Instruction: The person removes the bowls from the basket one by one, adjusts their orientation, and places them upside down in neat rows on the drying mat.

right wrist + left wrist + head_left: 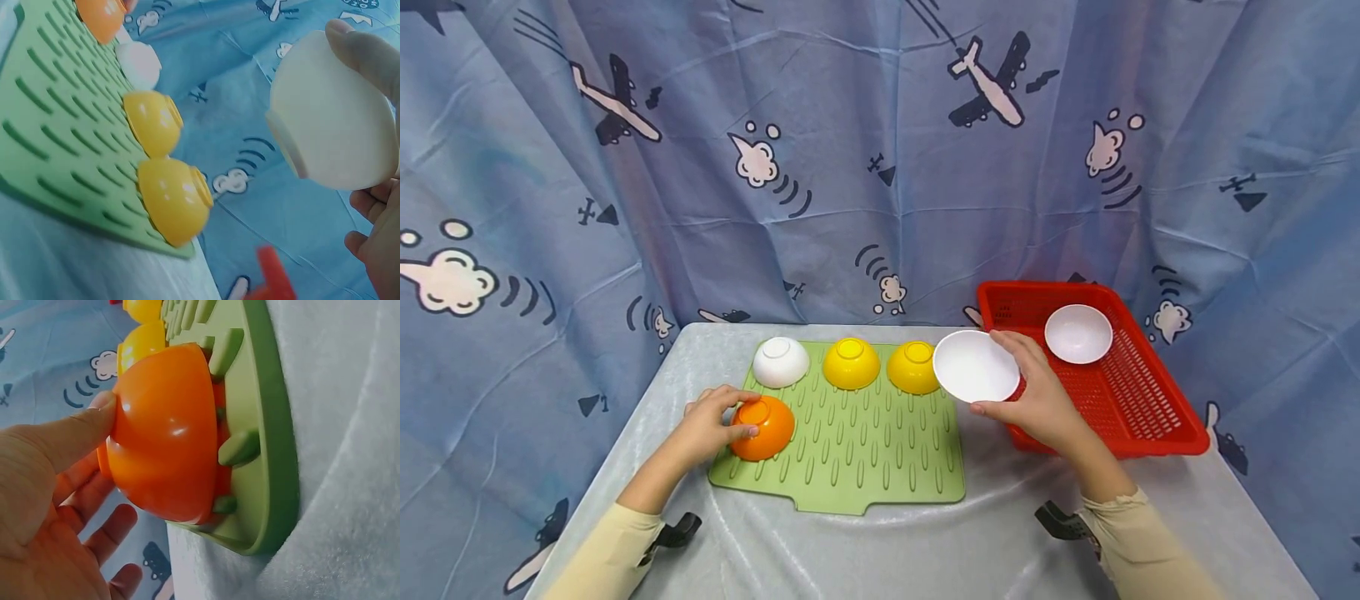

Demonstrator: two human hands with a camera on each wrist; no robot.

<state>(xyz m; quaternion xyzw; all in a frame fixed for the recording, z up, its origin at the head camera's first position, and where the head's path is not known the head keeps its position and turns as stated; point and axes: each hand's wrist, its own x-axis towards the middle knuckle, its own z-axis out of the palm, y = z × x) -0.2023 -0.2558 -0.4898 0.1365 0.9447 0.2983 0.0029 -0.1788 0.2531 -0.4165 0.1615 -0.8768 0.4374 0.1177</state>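
Observation:
My left hand (711, 423) pinches an orange bowl (772, 429) near its foot, thumb on one side and a finger on the other. The orange bowl lies upside down on the near left corner of a green drying mat (880, 450); the left wrist view shows its rim on the mat's ridges. In my right hand (1037, 392) a white bowl (973, 367) is gripped by the rim, raised between the mat and the red basket (1150, 400), its hollow side toward the head camera. The right wrist view shows its outside and foot ring.
Along the mat's back edge stand an upside-down white bowl (781, 363) and two upside-down yellow bowls (851, 364). Another white bowl (1078, 335) sits in the red basket at the right. A blue patterned curtain (850, 167) hangs behind the table (925, 558).

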